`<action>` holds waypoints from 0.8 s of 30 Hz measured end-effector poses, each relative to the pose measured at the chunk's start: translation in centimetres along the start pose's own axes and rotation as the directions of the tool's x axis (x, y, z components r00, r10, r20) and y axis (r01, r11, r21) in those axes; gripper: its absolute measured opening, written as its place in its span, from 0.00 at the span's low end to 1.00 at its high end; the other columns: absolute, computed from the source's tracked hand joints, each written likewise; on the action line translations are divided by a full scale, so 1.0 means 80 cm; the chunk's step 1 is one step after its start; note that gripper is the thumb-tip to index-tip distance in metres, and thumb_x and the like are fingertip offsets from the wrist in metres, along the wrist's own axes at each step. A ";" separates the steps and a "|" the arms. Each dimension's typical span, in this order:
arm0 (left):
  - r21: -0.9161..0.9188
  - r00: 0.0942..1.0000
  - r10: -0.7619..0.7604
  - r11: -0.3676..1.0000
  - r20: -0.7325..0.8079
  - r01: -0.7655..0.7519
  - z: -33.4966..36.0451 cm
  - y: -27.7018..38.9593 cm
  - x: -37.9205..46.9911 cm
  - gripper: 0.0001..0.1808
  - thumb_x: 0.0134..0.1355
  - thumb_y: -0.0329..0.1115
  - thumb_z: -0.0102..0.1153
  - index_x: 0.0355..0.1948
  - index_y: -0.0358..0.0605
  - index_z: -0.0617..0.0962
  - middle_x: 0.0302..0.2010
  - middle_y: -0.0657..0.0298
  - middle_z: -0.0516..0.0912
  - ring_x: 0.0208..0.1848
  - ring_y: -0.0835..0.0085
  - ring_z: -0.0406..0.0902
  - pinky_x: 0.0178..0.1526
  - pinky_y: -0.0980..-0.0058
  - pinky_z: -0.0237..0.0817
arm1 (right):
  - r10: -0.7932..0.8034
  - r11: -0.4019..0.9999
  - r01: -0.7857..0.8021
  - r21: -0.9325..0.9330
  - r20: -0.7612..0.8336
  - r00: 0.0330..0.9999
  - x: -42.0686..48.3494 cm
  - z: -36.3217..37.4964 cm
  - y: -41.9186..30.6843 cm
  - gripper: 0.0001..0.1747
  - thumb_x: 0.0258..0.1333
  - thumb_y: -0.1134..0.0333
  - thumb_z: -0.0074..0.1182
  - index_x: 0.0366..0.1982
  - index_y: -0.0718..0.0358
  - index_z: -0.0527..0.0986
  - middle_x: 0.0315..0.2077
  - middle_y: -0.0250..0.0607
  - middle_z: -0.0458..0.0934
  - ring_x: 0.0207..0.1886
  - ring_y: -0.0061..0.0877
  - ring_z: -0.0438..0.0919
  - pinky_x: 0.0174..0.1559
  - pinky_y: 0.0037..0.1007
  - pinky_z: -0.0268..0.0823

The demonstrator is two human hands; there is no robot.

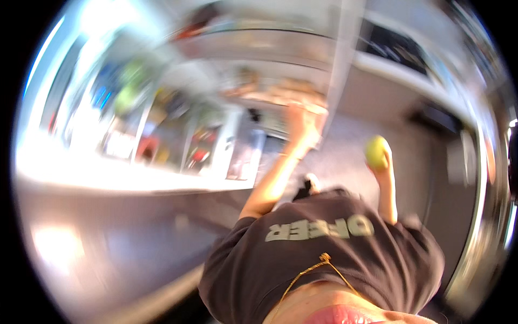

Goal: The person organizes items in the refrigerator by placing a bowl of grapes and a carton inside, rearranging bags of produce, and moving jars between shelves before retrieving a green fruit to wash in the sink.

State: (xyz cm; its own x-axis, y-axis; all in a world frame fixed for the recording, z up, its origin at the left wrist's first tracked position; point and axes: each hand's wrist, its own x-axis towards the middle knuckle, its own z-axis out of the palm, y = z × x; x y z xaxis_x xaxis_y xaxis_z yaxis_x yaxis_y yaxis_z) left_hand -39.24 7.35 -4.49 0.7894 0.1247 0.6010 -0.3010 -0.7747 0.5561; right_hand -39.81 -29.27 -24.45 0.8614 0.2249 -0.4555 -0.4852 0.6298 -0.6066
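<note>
In my right hand (386, 160) is a rounded yellow-green fruit (376, 153), perhaps an apple, held out over the floor on the right. My left hand (305, 127) reaches forward at the middle, up against a light shelf edge (279, 99). Brown, blurred items (299, 88) rest on that shelf, just beyond my fingers. Motion blur hides whether the left fingers grip anything. A pale upright post or panel edge (342, 52) rises right beside this hand.
Brightly lit glass-fronted shelving (162, 133) with colourful blurred goods stands at the left. More shelves (267, 40) are ahead. A dark object (437, 117) sits at the right. Grey floor (344, 125) lies in front of me, and a shoe (311, 182) shows below my arms.
</note>
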 end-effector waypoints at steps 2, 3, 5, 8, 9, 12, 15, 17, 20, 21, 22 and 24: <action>0.081 0.986 0.155 0.985 -0.068 -0.149 0.003 -0.003 -0.002 0.09 0.55 0.35 0.59 0.22 0.40 0.78 0.24 0.52 0.77 0.32 0.50 0.72 0.43 0.52 0.59 | -0.025 0.991 0.042 0.126 -0.133 0.991 -0.043 0.025 -0.020 0.34 0.54 0.49 0.62 0.60 0.55 0.68 0.53 0.43 0.74 0.56 0.37 0.74 0.57 0.52 0.69; 0.055 0.975 0.171 0.985 -0.143 -0.164 -0.001 0.001 0.001 0.08 0.53 0.32 0.61 0.21 0.41 0.78 0.22 0.54 0.77 0.30 0.52 0.72 0.44 0.53 0.60 | -0.068 0.991 0.080 0.107 -0.109 0.992 -0.048 0.028 -0.044 0.36 0.54 0.49 0.62 0.61 0.54 0.66 0.54 0.45 0.73 0.58 0.38 0.72 0.58 0.54 0.68; 0.130 0.988 0.153 0.979 0.026 -0.155 -0.005 -0.023 0.006 0.09 0.55 0.30 0.59 0.20 0.41 0.75 0.23 0.54 0.76 0.32 0.54 0.73 0.51 0.57 0.61 | -0.177 0.976 0.197 0.094 -0.188 0.966 -0.060 0.060 -0.086 0.39 0.54 0.49 0.62 0.64 0.56 0.63 0.57 0.46 0.72 0.59 0.40 0.72 0.59 0.54 0.67; 0.135 0.979 0.200 0.970 0.037 -0.204 -0.006 -0.029 -0.033 0.10 0.63 0.31 0.54 0.24 0.41 0.77 0.32 0.58 0.80 0.43 0.58 0.75 0.59 0.57 0.58 | -0.238 0.957 0.263 0.126 -0.180 0.954 -0.104 0.022 -0.118 0.39 0.55 0.48 0.60 0.65 0.56 0.62 0.59 0.46 0.71 0.60 0.41 0.72 0.60 0.53 0.66; 0.012 0.989 0.144 0.989 -0.030 -0.144 -0.006 -0.023 -0.046 0.05 0.63 0.28 0.54 0.32 0.41 0.80 0.40 0.58 0.81 0.50 0.58 0.75 0.60 0.55 0.58 | -0.275 0.945 0.295 0.140 -0.149 0.950 -0.114 0.004 -0.128 0.39 0.56 0.48 0.59 0.65 0.55 0.62 0.60 0.46 0.70 0.61 0.41 0.71 0.60 0.53 0.66; 0.039 0.974 0.061 0.998 -0.219 -0.053 -0.005 -0.032 -0.071 0.14 0.67 0.30 0.49 0.52 0.38 0.76 0.57 0.46 0.72 0.63 0.52 0.66 0.66 0.54 0.55 | -0.350 0.926 0.365 0.098 -0.139 0.926 -0.130 -0.009 -0.163 0.39 0.57 0.47 0.57 0.66 0.54 0.61 0.61 0.45 0.69 0.63 0.40 0.70 0.59 0.53 0.67; 0.070 0.844 -0.060 0.991 -0.532 0.115 -0.012 -0.039 -0.110 0.22 0.72 0.39 0.48 0.61 0.37 0.69 0.62 0.48 0.68 0.66 0.55 0.64 0.68 0.55 0.52 | -0.381 0.913 0.395 0.098 -0.138 0.914 -0.136 -0.031 -0.197 0.41 0.57 0.46 0.56 0.67 0.53 0.59 0.62 0.44 0.68 0.63 0.41 0.70 0.60 0.53 0.66; -0.005 0.761 -0.088 0.994 -0.643 0.111 0.009 -0.025 -0.124 0.22 0.70 0.38 0.51 0.61 0.38 0.69 0.61 0.49 0.69 0.65 0.59 0.65 0.68 0.57 0.53 | -0.425 0.897 0.438 0.059 -0.155 0.892 -0.145 -0.056 -0.233 0.41 0.57 0.45 0.56 0.67 0.54 0.58 0.62 0.43 0.68 0.63 0.40 0.70 0.60 0.52 0.66; -0.195 0.730 -0.484 0.872 -0.483 0.449 0.080 -0.035 -0.186 0.24 0.69 0.39 0.54 0.62 0.40 0.69 0.61 0.52 0.71 0.64 0.62 0.66 0.66 0.60 0.55 | -0.470 0.881 0.473 -0.006 -0.123 0.874 -0.136 -0.095 -0.288 0.42 0.56 0.44 0.57 0.67 0.53 0.58 0.61 0.41 0.68 0.63 0.37 0.69 0.58 0.50 0.65; -0.238 0.683 -0.603 0.795 -0.412 0.558 0.116 -0.039 -0.209 0.24 0.68 0.39 0.55 0.62 0.40 0.69 0.60 0.53 0.71 0.64 0.64 0.66 0.66 0.62 0.56 | -0.472 0.881 0.473 -0.018 -0.121 0.874 -0.136 -0.119 -0.308 0.43 0.55 0.43 0.57 0.67 0.53 0.58 0.61 0.41 0.68 0.62 0.37 0.69 0.59 0.49 0.65; -0.269 0.615 -0.712 0.700 -0.339 0.662 0.158 -0.038 -0.235 0.25 0.67 0.39 0.56 0.62 0.41 0.69 0.60 0.54 0.71 0.64 0.65 0.67 0.65 0.63 0.57 | -0.488 0.871 0.491 -0.017 -0.147 0.860 -0.136 -0.137 -0.326 0.43 0.55 0.42 0.57 0.67 0.53 0.59 0.61 0.41 0.68 0.62 0.37 0.69 0.58 0.49 0.65; -0.273 0.369 -0.929 0.349 0.024 0.897 0.243 -0.025 -0.271 0.26 0.66 0.39 0.58 0.62 0.42 0.70 0.60 0.56 0.72 0.63 0.67 0.67 0.64 0.64 0.58 | -0.465 0.883 0.469 -0.010 -0.152 0.872 -0.136 -0.174 -0.371 0.43 0.55 0.42 0.57 0.67 0.52 0.60 0.61 0.41 0.69 0.62 0.37 0.69 0.57 0.49 0.66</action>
State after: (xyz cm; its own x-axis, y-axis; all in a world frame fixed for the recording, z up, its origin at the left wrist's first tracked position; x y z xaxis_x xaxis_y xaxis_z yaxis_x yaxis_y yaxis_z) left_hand -45.38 -5.88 -29.81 0.5834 0.7512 -0.3087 0.4570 0.0105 0.8894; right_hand -36.91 -60.74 -10.55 0.9541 -0.2098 -0.2139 -0.0256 0.6542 -0.7559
